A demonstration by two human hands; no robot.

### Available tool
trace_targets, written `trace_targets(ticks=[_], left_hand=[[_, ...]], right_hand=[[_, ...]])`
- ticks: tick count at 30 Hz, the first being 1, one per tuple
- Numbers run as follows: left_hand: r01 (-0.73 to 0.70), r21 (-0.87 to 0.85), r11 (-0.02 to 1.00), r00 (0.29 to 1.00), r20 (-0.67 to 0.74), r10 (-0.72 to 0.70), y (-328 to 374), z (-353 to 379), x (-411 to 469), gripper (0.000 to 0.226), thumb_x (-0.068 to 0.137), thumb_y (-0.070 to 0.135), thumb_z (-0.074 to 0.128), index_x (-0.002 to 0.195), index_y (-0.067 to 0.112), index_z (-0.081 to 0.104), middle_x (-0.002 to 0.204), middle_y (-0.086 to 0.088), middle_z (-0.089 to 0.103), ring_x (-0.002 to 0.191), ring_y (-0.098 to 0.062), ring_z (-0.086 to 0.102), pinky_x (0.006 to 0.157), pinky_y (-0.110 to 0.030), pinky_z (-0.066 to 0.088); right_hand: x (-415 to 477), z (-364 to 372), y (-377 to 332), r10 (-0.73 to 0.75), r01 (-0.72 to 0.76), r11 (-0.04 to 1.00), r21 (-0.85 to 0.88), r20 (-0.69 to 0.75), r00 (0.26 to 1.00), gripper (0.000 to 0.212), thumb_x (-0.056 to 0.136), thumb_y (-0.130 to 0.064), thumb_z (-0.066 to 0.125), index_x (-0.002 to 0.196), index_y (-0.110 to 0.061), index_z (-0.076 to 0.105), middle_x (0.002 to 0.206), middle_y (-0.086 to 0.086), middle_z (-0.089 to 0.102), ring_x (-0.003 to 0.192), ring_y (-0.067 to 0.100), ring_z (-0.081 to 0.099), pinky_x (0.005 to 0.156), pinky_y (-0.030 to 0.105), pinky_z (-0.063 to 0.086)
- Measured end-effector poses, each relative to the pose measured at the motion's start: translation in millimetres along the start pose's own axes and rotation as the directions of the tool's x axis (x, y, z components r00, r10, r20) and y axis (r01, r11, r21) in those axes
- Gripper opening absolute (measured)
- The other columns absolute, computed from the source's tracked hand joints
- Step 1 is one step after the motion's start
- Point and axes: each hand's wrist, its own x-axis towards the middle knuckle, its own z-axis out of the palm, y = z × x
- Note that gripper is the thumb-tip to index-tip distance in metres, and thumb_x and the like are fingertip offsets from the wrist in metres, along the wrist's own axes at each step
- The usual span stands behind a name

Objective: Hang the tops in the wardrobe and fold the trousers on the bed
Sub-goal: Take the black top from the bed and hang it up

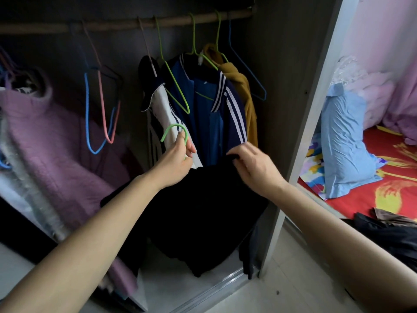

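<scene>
- The left hand (178,159) pinches the neck of a light-green wire hanger (174,129) just under its curved hook. Thumb and fingers are curled round the wire, and the hook stands clear above the knuckles with its open end to the left.
- A black fabric top (203,211) hangs below and between the two hands, in front of the open wardrobe, and drapes down toward the floor track.
- The right hand (252,166) has curled fingers nipping the top's upper edge on the right side, seemingly settling the shoulder on the hanger. The wire under the cloth is hidden.
- The hanger's long axis appears to run left to right from one hand to the other.
- The wooden wardrobe rail (112,24) lies well above the hook. Since the left hand has the hook, it is likely the one to lift it.
- A bare stretch of rail shows between the empty blue and pink hangers (101,109) and the navy striped jacket (216,109).
- Dark clothes (388,231) lie on the red patterned bed (394,172) at right.
</scene>
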Motion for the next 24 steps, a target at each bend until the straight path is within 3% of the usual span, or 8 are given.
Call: trace_targets(ticks=[4,7,11,13,15,17,19,24], left_hand=[[-0.012,-0.119,0.993,0.986,-0.167,-0.008,8,9,2,0.023,0.091,-0.005,0.033,0.104,0.015,0.031,0.097,0.003,0.055,0.081,-0.002,0.066,0.077,-0.020,0.049],[0.046,-0.224,0.974,0.964,-0.244,-0.102,17,9,3,0.018,0.093,-0.005,0.030,0.097,0.011,0.035,0.096,0.001,0.056,0.084,-0.016,0.070,0.085,-0.035,0.056],[0.016,-0.356,0.935,0.976,-0.200,-0.092,37,5,5,0.014,0.097,-0.005,0.035,0.101,0.008,0.034,0.101,-0.007,0.052,0.083,-0.012,0.068,0.081,-0.029,0.060],[-0.018,-0.370,0.929,0.986,-0.160,-0.044,34,-5,7,0.009,0.102,0.015,0.047,0.103,0.010,0.040,0.105,-0.010,0.058,0.089,-0.010,0.068,0.086,-0.026,0.056],[-0.005,-0.216,0.976,0.998,-0.062,-0.009,21,-23,6,0.036,0.093,0.058,0.054,0.097,0.022,0.056,0.096,-0.005,0.068,0.091,-0.011,0.066,0.089,-0.025,0.049],[0.070,-0.110,0.991,0.997,0.052,-0.064,9,-34,-1,0.050,0.080,0.077,0.053,0.094,0.033,0.069,0.093,0.009,0.073,0.095,-0.005,0.067,0.093,-0.028,0.049],[0.127,-0.116,0.985,0.990,0.068,-0.120,-4,-32,-7,0.035,0.083,0.064,0.061,0.101,0.036,0.074,0.099,0.016,0.075,0.099,-0.002,0.068,0.098,-0.030,0.051],[0.192,-0.546,0.815,0.972,-0.010,-0.236,-6,-17,-16,0.019,0.083,0.019,0.077,0.102,0.022,0.079,0.100,-0.005,0.077,0.099,-0.022,0.072,0.093,-0.033,0.056]], right_hand=[[3,9,-11,-0.048,-0.035,0.976,0.213,0.373,0.927,0.022,0.087,-0.022,0.063,0.107,-0.016,0.065,0.105,0.001,0.060,0.094,0.015,0.060,0.083,0.038,0.052],[12,4,-5,0.101,-0.294,0.882,0.367,0.463,0.880,0.019,0.093,-0.037,0.060,0.109,-0.027,0.060,0.102,-0.007,0.064,0.089,0.009,0.061,0.077,0.033,0.052],[24,10,-5,0.059,-0.207,0.943,0.261,0.480,0.875,0.027,0.104,-0.039,0.049,0.101,-0.018,0.065,0.085,-0.005,0.064,0.077,0.010,0.062,0.066,0.024,0.048],[23,10,1,0.087,-0.229,0.922,0.311,0.410,0.908,0.025,0.105,-0.032,0.050,0.101,-0.014,0.068,0.083,-0.006,0.065,0.075,0.012,0.063,0.064,0.022,0.046],[18,5,9,0.144,-0.264,0.899,0.348,0.334,0.931,0.022,0.104,-0.029,0.052,0.106,-0.016,0.070,0.085,-0.012,0.068,0.079,0.009,0.066,0.066,0.017,0.047],[14,-1,14,0.191,-0.291,0.879,0.378,0.280,0.941,0.021,0.104,-0.028,0.053,0.107,-0.019,0.071,0.088,-0.014,0.069,0.082,0.007,0.067,0.067,0.014,0.047],[12,-4,17,0.222,-0.327,0.860,0.392,0.290,0.931,0.020,0.104,-0.027,0.053,0.108,-0.020,0.071,0.091,-0.014,0.069,0.084,0.005,0.067,0.068,0.013,0.047],[15,-11,18,0.262,-0.447,0.770,0.456,0.413,0.872,0.018,0.103,-0.028,0.054,0.106,-0.024,0.071,0.092,-0.012,0.070,0.083,0.002,0.065,0.070,0.017,0.049]])
